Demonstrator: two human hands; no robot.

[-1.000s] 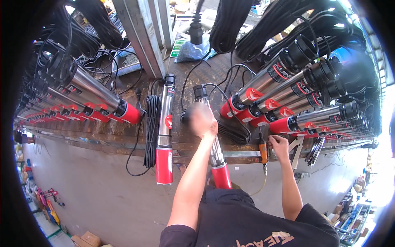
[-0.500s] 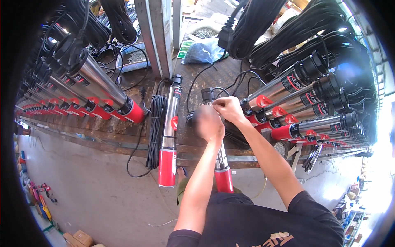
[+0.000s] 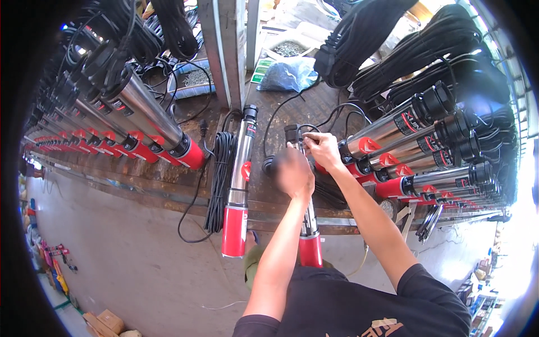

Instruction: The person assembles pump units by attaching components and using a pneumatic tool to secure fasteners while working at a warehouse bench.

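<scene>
A slim steel submersible pump with a red lower end (image 3: 310, 251) and a black top (image 3: 292, 133) lies lengthwise in front of me, its red end jutting over the bench edge. My left hand (image 3: 295, 175) is closed around its steel body; part of that hand is blurred. Close to the black top, the fingers of my right hand (image 3: 324, 150) are pinched together against the pump. Whatever they hold is too small to make out. Left of my hands lies a second pump (image 3: 241, 163) of the same kind, beside a bundled black cable (image 3: 219, 185).
Rows of steel-and-red pumps (image 3: 160, 123) line the left, with more pumps (image 3: 410, 121) and coiled black cables (image 3: 415, 56) at right. A metal post (image 3: 224, 53) rises at the back. Behind it are a tray of small metal parts (image 3: 289, 49) and a blue plastic bag (image 3: 286, 74).
The whole view has shifted, so everything sits slightly further right. My right fingertips are a little nearer the pump's black top. My left hand stays on the body.
</scene>
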